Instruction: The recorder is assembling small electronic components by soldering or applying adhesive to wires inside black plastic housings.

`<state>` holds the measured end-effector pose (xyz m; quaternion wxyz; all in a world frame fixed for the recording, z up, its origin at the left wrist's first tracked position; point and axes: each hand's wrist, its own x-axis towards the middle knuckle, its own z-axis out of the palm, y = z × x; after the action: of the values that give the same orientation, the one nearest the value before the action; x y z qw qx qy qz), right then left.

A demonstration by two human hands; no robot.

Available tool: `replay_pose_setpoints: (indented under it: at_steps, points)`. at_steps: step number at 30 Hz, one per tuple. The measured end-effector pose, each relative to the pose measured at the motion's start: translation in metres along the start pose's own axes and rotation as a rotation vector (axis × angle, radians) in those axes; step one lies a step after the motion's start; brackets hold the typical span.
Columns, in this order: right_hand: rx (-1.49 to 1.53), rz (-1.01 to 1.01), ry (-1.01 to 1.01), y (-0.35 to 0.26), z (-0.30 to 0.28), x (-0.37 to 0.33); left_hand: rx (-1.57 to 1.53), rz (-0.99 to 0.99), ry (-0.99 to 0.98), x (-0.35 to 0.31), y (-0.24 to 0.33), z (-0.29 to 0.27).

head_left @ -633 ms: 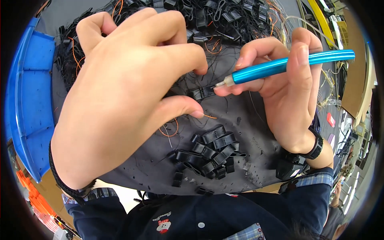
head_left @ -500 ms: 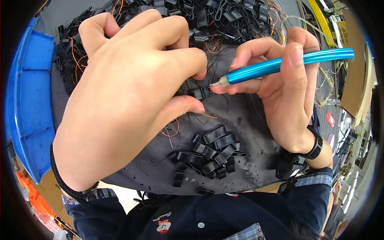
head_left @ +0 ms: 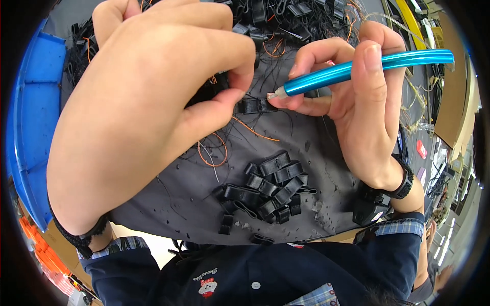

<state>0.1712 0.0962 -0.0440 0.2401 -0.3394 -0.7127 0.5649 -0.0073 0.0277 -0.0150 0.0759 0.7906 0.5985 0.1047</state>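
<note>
My right hand (head_left: 362, 107) is closed round a shiny blue pen-shaped tool (head_left: 321, 78) with a pale, narrow tip pointing left. Just below that tip, a small black strap loop (head_left: 255, 105) lies across the dark work surface, its right end at my right fingertips. At the loop's left end, thumb and forefinger of my left hand (head_left: 148, 97) are pinched together. What they grip is too small or hidden to make out. Orange thread (head_left: 258, 133) trails beneath the left thumb, and fine black threads lie around the loop.
A heap of black strap loops (head_left: 275, 186) lies nearer to me, on the dark grey work surface (head_left: 178, 204). Beyond my hands is a larger tangled pile of black loops (head_left: 298, 20). A blue bin (head_left: 41, 122) stands at the left, and a black device (head_left: 371, 206) near my right wrist.
My left hand has shifted left and away from me, its thumb and forefinger closing into a pinch. More of the strap loop shows. My right hand and the blue tool have moved slightly farther away.
</note>
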Motion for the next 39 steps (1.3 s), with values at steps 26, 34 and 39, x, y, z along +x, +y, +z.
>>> replay_pose_setpoints:
  at_steps: [26, 34, 39]
  points:
    - [-0.008, -0.018, -0.007, -0.002, 0.001, 0.001, 0.151, -0.058, 0.075, -0.005, 0.009, -0.006]
    - [0.485, -0.005, 0.1, 0.0, 0.0, 0.004, 0.036, 0.016, 0.095, -0.012, 0.01, 0.014]
    - [0.535, -0.086, 0.093, 0.002, -0.003, 0.001, 0.144, 0.044, 0.062, -0.008, 0.018, 0.002]
